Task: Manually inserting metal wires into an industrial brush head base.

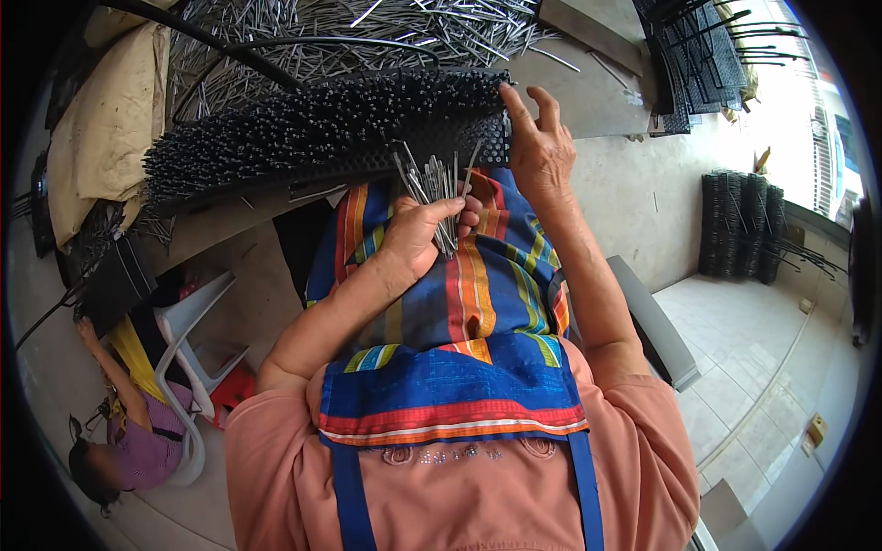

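A bundle of thin grey metal rods (430, 184) fans upward from my left hand (415, 237), which is closed around it above my lap. Just beyond lies a long black perforated board (494, 147), bristling with dark upright pins (322, 119) over most of its length. Bare holes show at its right end. My right hand (544, 151) is at that end, index fingertip against the far corner and the other visible finger bent and raised. Its thumb is hidden, and whatever lies under the index finger cannot be made out.
Loose metal rods (367, 32) lie heaped behind the board, beside a flat bar (593, 35). Black cables (239, 55) cross above the board's left part. Brown sacking (106, 119) is at left; another person (147, 432) sits at lower left. Black racks (742, 225) stand right.
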Action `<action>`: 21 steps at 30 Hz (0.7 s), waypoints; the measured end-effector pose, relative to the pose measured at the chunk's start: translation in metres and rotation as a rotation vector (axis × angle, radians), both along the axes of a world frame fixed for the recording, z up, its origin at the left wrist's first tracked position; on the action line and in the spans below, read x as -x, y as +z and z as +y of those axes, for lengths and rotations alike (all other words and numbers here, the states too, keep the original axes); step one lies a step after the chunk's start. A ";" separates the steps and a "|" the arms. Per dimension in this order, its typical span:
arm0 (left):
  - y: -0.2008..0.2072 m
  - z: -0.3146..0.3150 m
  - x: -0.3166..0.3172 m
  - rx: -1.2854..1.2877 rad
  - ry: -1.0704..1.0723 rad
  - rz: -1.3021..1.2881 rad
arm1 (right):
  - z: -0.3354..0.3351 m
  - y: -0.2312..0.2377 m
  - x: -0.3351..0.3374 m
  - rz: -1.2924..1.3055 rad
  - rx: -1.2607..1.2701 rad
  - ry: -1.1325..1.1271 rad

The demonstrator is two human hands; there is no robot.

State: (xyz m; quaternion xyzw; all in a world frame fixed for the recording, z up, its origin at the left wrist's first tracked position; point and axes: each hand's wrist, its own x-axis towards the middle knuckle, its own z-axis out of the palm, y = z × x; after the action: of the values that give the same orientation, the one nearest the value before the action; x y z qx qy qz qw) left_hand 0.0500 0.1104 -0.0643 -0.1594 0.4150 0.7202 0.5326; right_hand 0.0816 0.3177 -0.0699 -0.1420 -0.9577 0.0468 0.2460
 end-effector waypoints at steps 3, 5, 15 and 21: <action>0.001 0.004 0.000 -0.105 -0.040 0.023 | 0.004 0.001 0.001 -0.063 0.121 -0.030; 0.000 0.007 0.002 -0.088 -0.043 0.013 | 0.004 0.008 0.001 -0.106 0.075 0.038; 0.011 0.018 0.001 -0.170 -0.058 0.022 | -0.016 0.013 -0.031 0.048 0.963 0.150; 0.004 0.010 -0.004 0.006 -0.074 0.060 | -0.006 0.015 -0.015 0.474 1.520 -0.052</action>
State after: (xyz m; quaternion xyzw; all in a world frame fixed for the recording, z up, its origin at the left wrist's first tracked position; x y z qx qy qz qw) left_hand 0.0536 0.1205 -0.0602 -0.1239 0.4387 0.7032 0.5456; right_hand 0.0964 0.3114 -0.0550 -0.2795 -0.5820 0.7104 0.2800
